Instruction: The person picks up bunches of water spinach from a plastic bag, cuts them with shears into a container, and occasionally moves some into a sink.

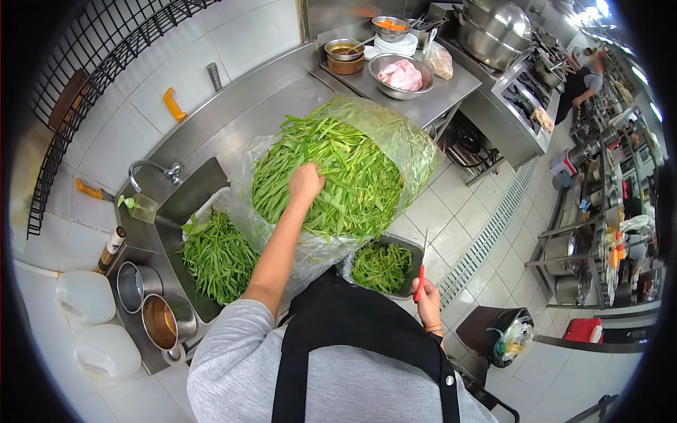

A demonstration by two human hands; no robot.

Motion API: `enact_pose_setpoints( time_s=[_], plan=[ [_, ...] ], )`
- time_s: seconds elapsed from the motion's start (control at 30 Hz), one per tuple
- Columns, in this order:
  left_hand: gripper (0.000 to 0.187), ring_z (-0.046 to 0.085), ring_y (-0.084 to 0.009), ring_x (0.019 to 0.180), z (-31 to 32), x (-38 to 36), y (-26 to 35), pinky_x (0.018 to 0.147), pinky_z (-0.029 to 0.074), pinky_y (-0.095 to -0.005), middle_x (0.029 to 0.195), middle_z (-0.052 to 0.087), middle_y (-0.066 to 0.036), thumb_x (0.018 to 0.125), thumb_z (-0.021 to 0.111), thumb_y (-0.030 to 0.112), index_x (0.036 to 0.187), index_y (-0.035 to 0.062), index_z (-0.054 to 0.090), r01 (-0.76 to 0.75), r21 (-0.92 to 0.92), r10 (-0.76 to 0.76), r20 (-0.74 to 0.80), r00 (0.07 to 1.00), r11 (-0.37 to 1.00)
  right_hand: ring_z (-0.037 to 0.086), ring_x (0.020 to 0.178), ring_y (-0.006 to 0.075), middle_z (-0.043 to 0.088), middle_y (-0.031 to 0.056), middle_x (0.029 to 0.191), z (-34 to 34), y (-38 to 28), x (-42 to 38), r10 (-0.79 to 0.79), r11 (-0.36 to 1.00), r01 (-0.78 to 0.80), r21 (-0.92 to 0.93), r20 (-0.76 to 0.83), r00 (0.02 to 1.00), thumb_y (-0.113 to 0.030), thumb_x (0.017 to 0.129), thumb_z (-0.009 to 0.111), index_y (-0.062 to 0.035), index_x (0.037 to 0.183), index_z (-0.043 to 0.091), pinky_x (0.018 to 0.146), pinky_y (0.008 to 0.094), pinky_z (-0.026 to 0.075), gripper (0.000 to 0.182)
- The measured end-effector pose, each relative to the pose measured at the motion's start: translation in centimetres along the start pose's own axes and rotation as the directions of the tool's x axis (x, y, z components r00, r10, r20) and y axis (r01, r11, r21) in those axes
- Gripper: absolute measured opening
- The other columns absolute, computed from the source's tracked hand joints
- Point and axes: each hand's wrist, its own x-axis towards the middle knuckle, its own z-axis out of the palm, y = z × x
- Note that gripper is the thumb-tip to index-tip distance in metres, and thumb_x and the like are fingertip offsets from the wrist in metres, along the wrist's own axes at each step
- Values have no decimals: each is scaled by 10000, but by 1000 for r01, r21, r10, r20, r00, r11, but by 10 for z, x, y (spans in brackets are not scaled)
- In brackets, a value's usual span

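Long green leafy stems [352, 176] fill a large clear plastic bag [416, 141] on the steel counter. My left hand [306, 182] is closed on some of the greens at the top of the heap. My right hand [427, 303] holds red-handled scissors [421, 275], blades pointing up, beside a dark bin of cut greens [381, 268] below the counter edge. More greens [218, 257] lie in the sink at the left.
A metal bowl of raw poultry [400, 75] stands at the back, near a stove [525, 95]. Pots [168, 321] and a soap bottle [141, 208] are by the sink. A lined trash bin [486, 331] is at right; another person [582, 84] stands farther away.
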Motion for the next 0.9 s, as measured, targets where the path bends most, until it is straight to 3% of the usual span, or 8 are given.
enact_pose_setpoints(
  time_s=[0.33,0.47,0.5,0.67,0.73,0.77,0.87,0.9],
  plan=[
    [195,597,-339,693,4,-64,-8,634,463,-422,725,608,-187,709,593,118,897,70,614,-78,-305,68,-44,997,949,350,535,16,426,-72,583,32,-22,12,29,1000,-26,-17,230,973,-221,838,619,-56,663,486,479,205,283,275],
    [199,593,-301,637,-19,-99,21,603,462,-380,708,615,-165,717,593,118,909,75,622,14,-431,77,192,978,902,353,536,18,427,-68,579,36,-29,17,35,998,-21,-59,248,968,-230,837,619,-53,655,483,479,205,283,289],
    [190,589,-285,608,-11,-103,19,570,454,-374,681,611,-148,720,592,102,907,82,626,-179,-481,215,20,976,858,353,536,20,429,-67,579,36,-31,17,38,997,-21,-70,252,967,-234,837,620,-52,652,483,479,206,283,293],
    [186,592,-286,611,-25,-92,17,531,432,-390,685,608,-141,725,621,117,910,104,613,4,-280,34,130,991,960,350,526,25,429,-65,571,36,-29,25,5,989,33,-143,257,966,-243,833,624,-51,644,483,473,210,286,304],
    [195,579,-282,586,-30,-86,13,513,425,-386,670,597,-126,723,639,128,910,113,584,-158,-269,98,-225,970,950,350,516,26,428,-62,559,38,-35,25,16,991,19,-132,256,966,-245,830,628,-48,642,482,460,215,283,308],
    [218,575,-285,577,-31,-85,17,501,420,-384,656,589,-113,715,658,160,907,120,563,-107,-310,23,-262,965,945,350,516,26,428,-62,559,38,-33,26,14,991,21,-133,260,966,-245,830,628,-48,642,482,460,215,283,308],
    [231,577,-292,582,-43,-77,29,499,417,-394,639,584,-109,710,670,215,896,125,567,-139,-278,66,-256,965,950,349,504,23,428,-59,548,40,-26,32,-53,986,87,-140,228,972,-250,825,633,-47,640,479,449,215,278,314],
    [247,596,-302,619,-49,-74,38,523,443,-396,661,603,-121,701,676,247,878,100,583,-50,-188,20,-160,987,981,350,499,21,429,-58,546,42,-28,34,-46,986,82,-142,239,970,-249,823,636,-47,643,481,445,214,278,312]
  ],
)
